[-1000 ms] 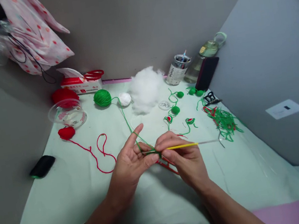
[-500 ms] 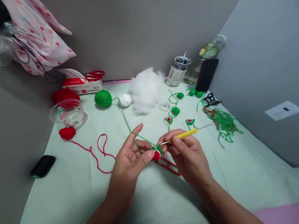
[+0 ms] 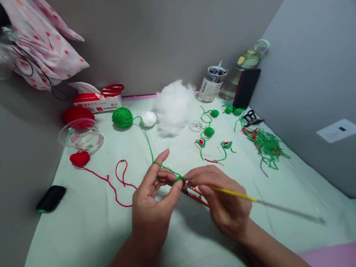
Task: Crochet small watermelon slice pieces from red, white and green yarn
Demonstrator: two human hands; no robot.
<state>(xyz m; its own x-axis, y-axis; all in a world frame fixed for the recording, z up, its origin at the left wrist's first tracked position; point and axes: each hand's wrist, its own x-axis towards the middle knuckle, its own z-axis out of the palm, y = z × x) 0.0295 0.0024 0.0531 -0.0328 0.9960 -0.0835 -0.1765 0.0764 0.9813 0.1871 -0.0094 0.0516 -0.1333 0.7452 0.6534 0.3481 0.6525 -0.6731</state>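
Observation:
My left hand (image 3: 152,199) pinches a small red and green crochet piece (image 3: 181,181) between thumb and fingers; most of it is hidden. Green yarn (image 3: 149,144) runs from the green ball (image 3: 122,117) over my raised left index finger to the piece. In my right hand (image 3: 225,197) is a crochet hook (image 3: 236,193) with a yellow handle, its front end at the piece and its blurred metal rear end pointing down to the right. Beneath the hands lies a red slotted tool (image 3: 197,197), partly covered.
White stuffing (image 3: 175,107) and a white yarn ball (image 3: 148,119) sit at the back. Red yarn (image 3: 115,191) trails on the left near a clear plastic tub (image 3: 82,136). Small green balls (image 3: 209,132) and a tangle of yarn scraps (image 3: 267,146) lie on the right.
My right hand has turned, so the hook's rear end now swings down to the right instead of slightly up. The crochet piece is more covered by my fingers.

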